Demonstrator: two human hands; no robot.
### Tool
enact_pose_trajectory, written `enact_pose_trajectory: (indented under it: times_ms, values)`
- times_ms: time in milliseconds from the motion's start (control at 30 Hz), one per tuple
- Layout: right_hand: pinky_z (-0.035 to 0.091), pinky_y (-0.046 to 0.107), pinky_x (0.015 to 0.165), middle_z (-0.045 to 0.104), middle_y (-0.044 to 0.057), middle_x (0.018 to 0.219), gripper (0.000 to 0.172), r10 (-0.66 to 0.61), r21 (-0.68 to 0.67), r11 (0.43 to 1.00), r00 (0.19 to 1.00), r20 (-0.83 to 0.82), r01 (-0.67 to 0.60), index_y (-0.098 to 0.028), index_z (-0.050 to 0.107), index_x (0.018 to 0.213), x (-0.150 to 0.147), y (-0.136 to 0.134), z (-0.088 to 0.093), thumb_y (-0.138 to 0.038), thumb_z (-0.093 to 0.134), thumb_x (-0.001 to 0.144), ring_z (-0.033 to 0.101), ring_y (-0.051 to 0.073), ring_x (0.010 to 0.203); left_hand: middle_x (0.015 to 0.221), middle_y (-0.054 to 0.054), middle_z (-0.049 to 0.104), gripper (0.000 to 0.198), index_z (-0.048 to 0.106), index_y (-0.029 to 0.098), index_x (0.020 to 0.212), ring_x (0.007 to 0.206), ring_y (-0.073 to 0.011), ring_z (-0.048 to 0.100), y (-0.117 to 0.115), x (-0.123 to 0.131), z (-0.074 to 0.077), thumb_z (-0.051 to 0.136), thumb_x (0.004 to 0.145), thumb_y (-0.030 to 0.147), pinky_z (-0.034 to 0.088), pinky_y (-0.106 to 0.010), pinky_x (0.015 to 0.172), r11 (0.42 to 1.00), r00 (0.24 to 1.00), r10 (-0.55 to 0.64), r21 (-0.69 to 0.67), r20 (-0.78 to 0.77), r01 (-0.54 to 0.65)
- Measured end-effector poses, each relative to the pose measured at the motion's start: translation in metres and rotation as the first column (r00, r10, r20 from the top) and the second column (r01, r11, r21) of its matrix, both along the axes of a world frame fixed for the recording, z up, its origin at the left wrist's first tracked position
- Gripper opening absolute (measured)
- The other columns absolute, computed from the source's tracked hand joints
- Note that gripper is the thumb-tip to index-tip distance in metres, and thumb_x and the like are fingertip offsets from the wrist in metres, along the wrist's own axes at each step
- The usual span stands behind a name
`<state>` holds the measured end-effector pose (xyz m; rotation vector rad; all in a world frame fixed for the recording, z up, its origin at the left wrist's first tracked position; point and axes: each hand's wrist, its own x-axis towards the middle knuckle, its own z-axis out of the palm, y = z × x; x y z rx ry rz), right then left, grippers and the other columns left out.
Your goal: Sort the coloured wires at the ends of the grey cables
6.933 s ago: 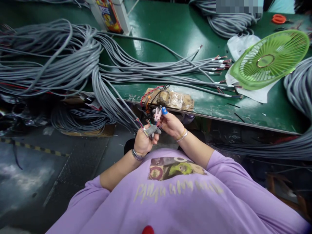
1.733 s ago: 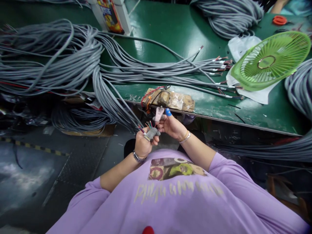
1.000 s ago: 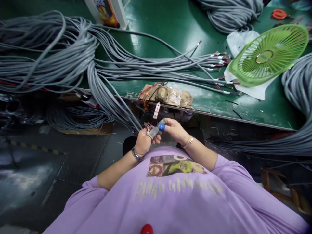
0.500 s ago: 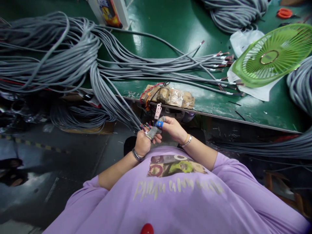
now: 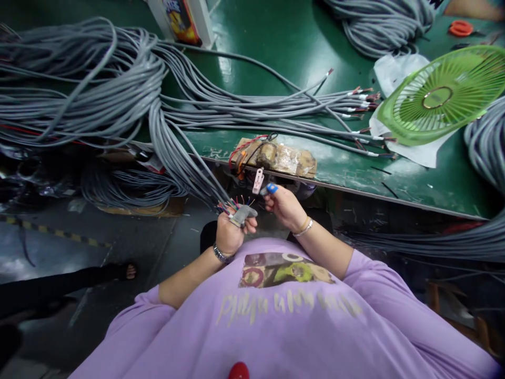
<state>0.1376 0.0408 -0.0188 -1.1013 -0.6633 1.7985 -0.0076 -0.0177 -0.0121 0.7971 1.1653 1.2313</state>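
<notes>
My left hand [image 5: 231, 232] is closed around the ends of several grey cables [image 5: 211, 185], its thumb wrapped in a grey cover. Thin coloured wires [image 5: 238, 203] stick out above the thumb. To the right, my right hand [image 5: 289, 209] is pinched, with blue tape round the thumb and a grey cover on a finger. Whether anything small is between those fingertips I cannot make out. Just beyond the right fingertips is a pale pink clip [image 5: 258, 181] at the bench edge.
A taped wooden block [image 5: 290, 159] with red and black leads lies on the edge of the green bench [image 5: 272, 68]. Grey cable bundles [image 5: 102, 105] cover the left side. A green fan [image 5: 445, 97] and orange-handled scissors [image 5: 461, 28] are at right. Someone's leg [image 5: 79, 276] shows at lower left.
My right hand has moved away from my left, up and to the right. The left has shifted slightly left with the cables. A person's leg has come further into view at lower left.
</notes>
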Motion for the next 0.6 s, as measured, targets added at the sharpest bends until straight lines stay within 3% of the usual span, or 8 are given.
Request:
enact_pose_trajectory:
  times_ms: [100, 200, 267, 367, 433, 500, 600]
  values:
    - [0.039, 0.02, 0.05, 0.057, -0.002, 0.067, 0.048, 0.118, -0.096, 0.987, 0.988, -0.095, -0.127, -0.017, 0.059, 0.078, 0.003, 0.012, 0.006, -0.064, 0.065, 0.075, 0.043, 0.006, 0.051, 0.05, -0.002, 0.063, 0.035, 0.068, 0.014, 0.067, 0.035, -0.009, 0.053, 0.001, 0.003, 0.01, 0.069, 0.074, 0.048, 0.033, -0.019, 0.034, 1.0, 0.998, -0.007, -0.01, 0.06, 0.007]
    - [0.038, 0.021, 0.05, 0.06, 0.0, 0.071, 0.053, 0.255, -0.028, 0.965, 0.958, -0.133, -0.261, -0.016, 0.062, 0.082, 0.001, 0.021, 0.013, -0.068, 0.063, 0.075, 0.044, 0.007, 0.052, 0.048, -0.002, 0.062, 0.035, 0.068, 0.014, 0.066, 0.034, -0.0093, 0.052, 0.005, 0.006, 0.016, 0.069, 0.071, 0.049, 0.033, -0.02, 0.033, 0.999, 0.994, -0.04, -0.015, 0.098, 0.042]
    - [0.033, 0.021, 0.047, 0.057, -0.002, 0.066, 0.053, 0.235, 0.092, 0.969, 0.97, -0.065, -0.229, -0.016, 0.061, 0.079, -0.002, 0.024, 0.014, -0.068, 0.068, 0.071, 0.04, 0.006, 0.05, 0.047, -0.002, 0.061, 0.035, 0.067, 0.015, 0.065, 0.033, -0.0093, 0.049, 0.009, 0.007, 0.018, 0.069, 0.07, 0.05, 0.033, -0.021, 0.033, 0.998, 0.992, -0.061, -0.012, 0.114, 0.063]
    - [0.026, 0.022, 0.046, 0.05, -0.004, 0.055, 0.053, -0.006, 0.261, 0.965, 0.993, 0.117, -0.025, -0.017, 0.056, 0.069, -0.009, 0.024, 0.008, -0.069, 0.07, 0.068, 0.034, 0.006, 0.048, 0.045, -0.001, 0.058, 0.035, 0.066, 0.015, 0.063, 0.032, -0.0085, 0.045, 0.016, 0.006, 0.016, 0.069, 0.069, 0.05, 0.031, -0.021, 0.031, 0.997, 0.99, -0.076, -0.01, 0.116, 0.078]
    - [0.026, 0.022, 0.046, 0.048, -0.005, 0.054, 0.056, -0.124, 0.303, 0.95, 0.982, 0.146, 0.075, -0.018, 0.056, 0.07, -0.012, 0.024, 0.003, -0.072, 0.067, 0.068, 0.033, 0.006, 0.048, 0.044, -0.001, 0.057, 0.035, 0.066, 0.015, 0.061, 0.032, -0.0079, 0.044, 0.02, 0.005, 0.013, 0.069, 0.069, 0.049, 0.029, -0.02, 0.031, 0.996, 0.99, -0.087, -0.005, 0.112, 0.088]
    - [0.029, 0.021, 0.047, 0.05, -0.004, 0.057, 0.059, -0.075, 0.253, 0.966, 0.994, 0.083, 0.051, -0.018, 0.058, 0.073, -0.015, 0.025, -0.001, -0.077, 0.061, 0.07, 0.036, 0.006, 0.049, 0.044, -0.001, 0.056, 0.034, 0.066, 0.015, 0.061, 0.032, -0.0074, 0.043, 0.023, 0.005, 0.01, 0.069, 0.07, 0.047, 0.028, -0.02, 0.031, 0.995, 0.987, -0.102, 0.001, 0.125, 0.103]
    - [0.038, 0.021, 0.05, 0.057, 0.0, 0.067, 0.065, 0.109, 0.124, 0.987, 0.991, -0.08, -0.099, -0.016, 0.064, 0.082, -0.019, 0.029, -0.001, -0.08, 0.052, 0.075, 0.044, 0.008, 0.053, 0.045, 0.0, 0.058, 0.03, 0.066, 0.015, 0.062, 0.032, -0.007, 0.043, 0.025, 0.007, 0.006, 0.07, 0.07, 0.044, 0.028, -0.019, 0.031, 0.995, 0.982, -0.099, 0.003, 0.162, 0.1]
